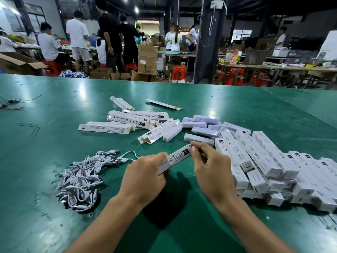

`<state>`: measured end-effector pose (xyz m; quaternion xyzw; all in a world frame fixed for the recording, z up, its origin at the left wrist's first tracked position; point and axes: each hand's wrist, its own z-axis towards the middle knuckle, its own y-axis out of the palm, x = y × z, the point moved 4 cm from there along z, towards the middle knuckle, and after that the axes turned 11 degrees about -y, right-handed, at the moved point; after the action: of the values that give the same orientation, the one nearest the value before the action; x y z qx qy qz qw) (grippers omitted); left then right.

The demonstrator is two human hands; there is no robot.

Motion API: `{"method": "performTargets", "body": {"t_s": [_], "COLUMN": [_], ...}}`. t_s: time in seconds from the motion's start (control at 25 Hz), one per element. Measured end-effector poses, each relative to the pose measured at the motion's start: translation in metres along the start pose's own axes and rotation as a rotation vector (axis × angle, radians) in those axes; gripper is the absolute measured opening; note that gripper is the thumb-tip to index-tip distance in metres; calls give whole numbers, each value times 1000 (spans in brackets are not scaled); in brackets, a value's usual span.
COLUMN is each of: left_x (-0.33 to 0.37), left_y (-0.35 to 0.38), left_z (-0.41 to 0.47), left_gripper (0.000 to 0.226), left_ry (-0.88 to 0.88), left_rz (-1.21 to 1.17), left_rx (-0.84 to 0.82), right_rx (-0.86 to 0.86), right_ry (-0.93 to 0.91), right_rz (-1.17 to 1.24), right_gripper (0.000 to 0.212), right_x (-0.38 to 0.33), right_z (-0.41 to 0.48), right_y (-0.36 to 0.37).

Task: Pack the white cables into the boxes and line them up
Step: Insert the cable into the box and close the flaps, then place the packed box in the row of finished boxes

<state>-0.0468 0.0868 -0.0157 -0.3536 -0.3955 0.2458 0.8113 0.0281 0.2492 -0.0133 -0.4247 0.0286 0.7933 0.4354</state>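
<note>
I hold one long white box [177, 155] above the green table [54, 110]. My left hand [145, 177] grips its near end. At its far end, my right hand [209, 159] pinches the flap with curled fingertips. A tangled heap of white cables [80, 178] lies to the left of my left hand, with USB plugs sticking out toward the box. Open white boxes [127, 119] lie scattered further back in the middle. Shut boxes [264, 161] are stacked in leaning rows at the right.
Loose black wires [11, 104] lie at the table's far left. Beyond the far edge stand several people, cardboard cartons [147, 60], red stools [178, 72] and a dark pillar [207, 42].
</note>
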Motion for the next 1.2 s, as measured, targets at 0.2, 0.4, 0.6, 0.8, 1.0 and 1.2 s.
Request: {"method": "performTargets", "body": {"t_s": [0.2, 0.4, 0.6, 0.8, 1.0, 1.2], "left_x": [-1, -4, -6, 16, 28, 5], "left_y": [0, 1, -3, 3, 24, 16], "left_z": [2, 4, 5, -3, -6, 4], "left_gripper": [24, 27, 16, 27, 47, 6], "left_ry": [6, -7, -6, 2, -245, -270], "left_rz": [-22, -31, -19, -215, -577, -407], "left_rx": [-53, -135, -101, -109, -410, -120], "right_rx": [-5, -31, -110, -65, -295, -615], "right_ry": [97, 5, -208, 209, 271, -30], "right_rz": [88, -9, -243, 72, -217, -676], "right_gripper": [13, 13, 35, 54, 62, 48], "right_x": [9, 7, -18, -11, 2, -1], "right_z": [10, 6, -7, -5, 39, 68], "right_y": [-7, -8, 9, 15, 4, 34]}}
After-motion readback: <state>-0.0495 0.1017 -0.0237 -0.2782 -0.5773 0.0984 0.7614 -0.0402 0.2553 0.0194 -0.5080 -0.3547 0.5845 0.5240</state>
